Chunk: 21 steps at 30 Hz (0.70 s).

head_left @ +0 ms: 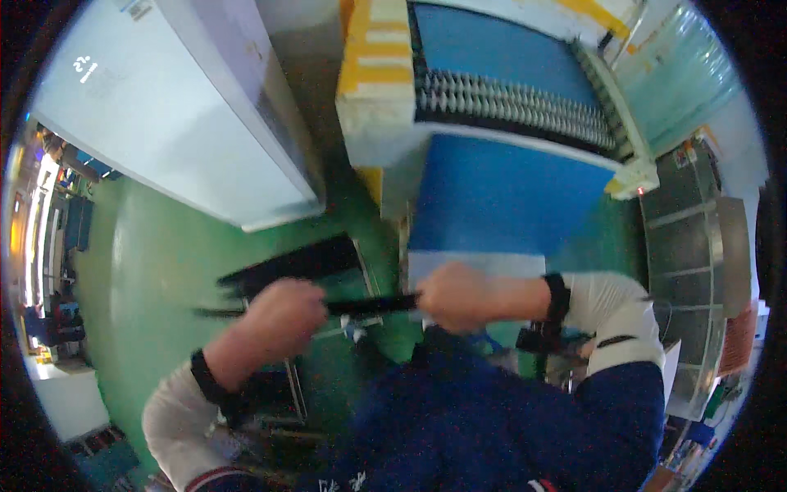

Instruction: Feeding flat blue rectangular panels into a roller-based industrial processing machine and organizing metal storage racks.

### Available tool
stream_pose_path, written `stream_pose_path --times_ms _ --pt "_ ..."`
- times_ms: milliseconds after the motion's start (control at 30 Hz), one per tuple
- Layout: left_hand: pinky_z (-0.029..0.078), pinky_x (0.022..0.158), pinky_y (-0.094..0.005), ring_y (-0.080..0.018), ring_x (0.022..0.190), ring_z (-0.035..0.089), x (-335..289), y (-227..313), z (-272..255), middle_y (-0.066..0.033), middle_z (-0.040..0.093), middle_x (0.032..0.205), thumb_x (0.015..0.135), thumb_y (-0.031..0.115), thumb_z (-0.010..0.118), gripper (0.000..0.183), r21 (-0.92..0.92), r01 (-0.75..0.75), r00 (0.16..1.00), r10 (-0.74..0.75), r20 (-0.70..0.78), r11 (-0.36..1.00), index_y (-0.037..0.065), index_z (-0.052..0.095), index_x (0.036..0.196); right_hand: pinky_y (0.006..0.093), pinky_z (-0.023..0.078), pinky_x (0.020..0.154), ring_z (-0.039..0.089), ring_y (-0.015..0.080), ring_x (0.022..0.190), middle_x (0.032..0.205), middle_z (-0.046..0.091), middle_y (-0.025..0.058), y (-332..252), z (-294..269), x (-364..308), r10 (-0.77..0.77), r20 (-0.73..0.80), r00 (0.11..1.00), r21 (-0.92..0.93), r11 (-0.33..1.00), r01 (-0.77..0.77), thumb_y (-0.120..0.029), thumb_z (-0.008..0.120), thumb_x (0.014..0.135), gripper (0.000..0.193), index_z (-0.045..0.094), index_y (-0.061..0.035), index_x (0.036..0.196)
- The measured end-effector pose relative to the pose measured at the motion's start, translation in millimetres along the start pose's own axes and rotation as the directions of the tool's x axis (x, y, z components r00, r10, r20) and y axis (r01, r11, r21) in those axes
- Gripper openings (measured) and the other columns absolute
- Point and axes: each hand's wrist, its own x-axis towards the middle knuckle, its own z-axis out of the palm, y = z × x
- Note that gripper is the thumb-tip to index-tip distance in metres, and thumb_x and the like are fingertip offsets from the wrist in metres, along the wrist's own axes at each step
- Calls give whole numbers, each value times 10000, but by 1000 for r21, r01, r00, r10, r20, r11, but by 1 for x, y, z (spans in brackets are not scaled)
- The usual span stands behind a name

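Observation:
A thin black strip [373,306] runs level in front of my body, and its exact kind is blurred. My left hand [287,316] is closed around it, with one end sticking out to the left past my fist. Further right along the same strip, my right hand [455,297] is closed on it too. Dark wristbands show on both wrists. Just beyond my left hand lies a stack of flat black pieces [299,261] on a metal-framed stand [365,266].
Ahead stands a machine with a blue sloping panel [508,197] and rows of ridged rollers [516,102]. A tall white cabinet [180,107] rises at the left. Wire-shelf racks [684,246] line the right side. The floor [164,246] is green.

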Motion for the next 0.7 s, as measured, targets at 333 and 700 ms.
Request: stream_pose_path --times_ms 333,700 --pt "507 737 -408 -289 837 591 61 35 -42 -85 579 819 658 81 631 61 88 113 993 -109 -50 990 71 614 715 450 487 559 602 340 622 693 579 124 59 9 -46 -111 -249 962 -22 994 109 -101 601 691 67 607 -37 673" --pt "520 728 -404 -292 833 615 84 56 -56 -83 599 811 667 67 629 60 94 7 1000 -8 15 996 70 640 726 451 478 562 591 351 624 693 566 136 66 17 -81 -126 -238 963 82 985 150 -132 620 723 118 582 -30 678"
